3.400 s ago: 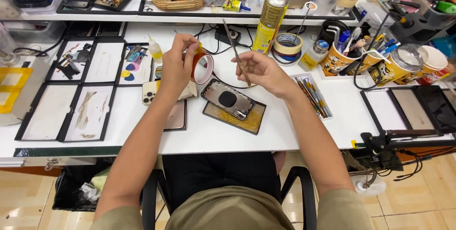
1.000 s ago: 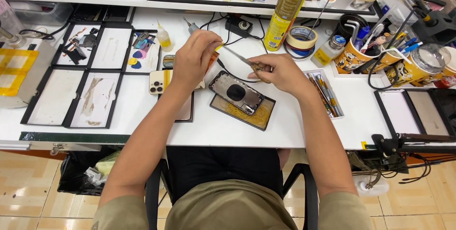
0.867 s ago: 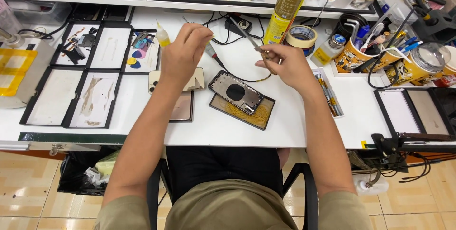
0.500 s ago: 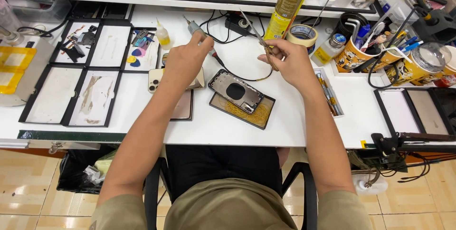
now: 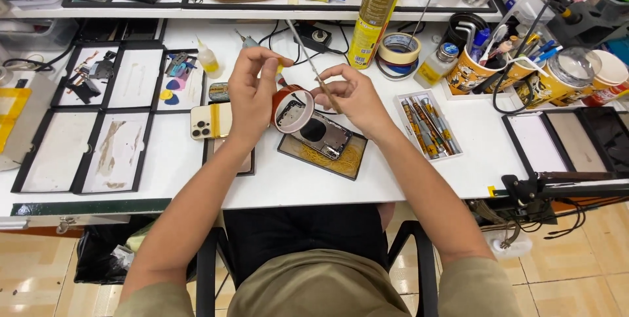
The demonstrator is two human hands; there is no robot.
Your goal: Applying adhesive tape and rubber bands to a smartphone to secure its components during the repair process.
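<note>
Overhead, left hand (image 5: 254, 91) raised, fingers pinching tape roll (image 5: 292, 109), right hand (image 5: 354, 97) fingers pinching tweezers (image 5: 313, 67), above opened phone (image 5: 321, 137).

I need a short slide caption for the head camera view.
Left hand holds a red tape roll, right hand tweezers, above an opened phone.

White workbench (image 5: 295, 179) — tan tiled floor (image 5: 39, 271) beneath.

- Short olive-khaki T-shirt sleeves, same shirt across the chest.
- Bare forearms, left hand (image 5: 252, 94) and right hand (image 5: 354, 97) ungloved.
- Black trousers.
</note>
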